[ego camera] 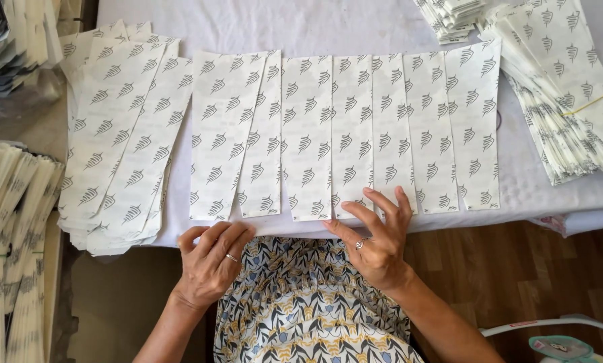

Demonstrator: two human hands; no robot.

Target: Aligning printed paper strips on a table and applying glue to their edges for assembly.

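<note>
Several long white paper sheets printed with grey leaf marks lie fanned in an overlapping row point(345, 131) across a white-covered table point(315, 27). My right hand point(377, 235) rests with fingers spread on the lower ends of the middle sheets at the table's front edge. My left hand point(211, 259) sits just below the front edge, fingers curled loosely, under the leftmost sheet of the row point(221, 134). Neither hand grips anything.
A thick pile of the same sheets point(116, 141) lies at the left end of the table. More bundled sheets point(564, 87) lie at the right, one with a rubber band. Stacked folded papers point(12, 242) stand at the far left. Wooden floor point(516, 269) shows at the right.
</note>
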